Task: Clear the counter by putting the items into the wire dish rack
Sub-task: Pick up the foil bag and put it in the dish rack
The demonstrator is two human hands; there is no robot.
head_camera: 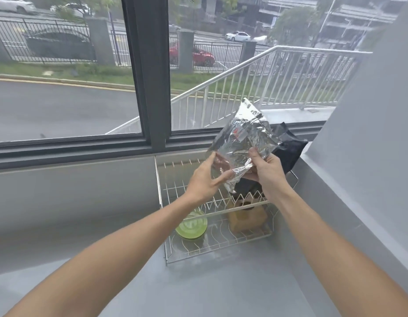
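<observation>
Left hand (206, 179): pinches crinkled silver foil pouch (241, 143) at lower edge, steadying it.
Right hand (265, 168): grips pouch corner, aiming above white wire dish rack (166, 245).

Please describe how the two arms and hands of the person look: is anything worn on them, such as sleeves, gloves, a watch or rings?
Both forearms are bare right up to the picture's lower edge; no sleeve shows. The left hand and the right hand wear no gloves. No watch, bracelet or ring shows on either wrist or on the visible fingers. Fingernails look short and unpainted.
</observation>
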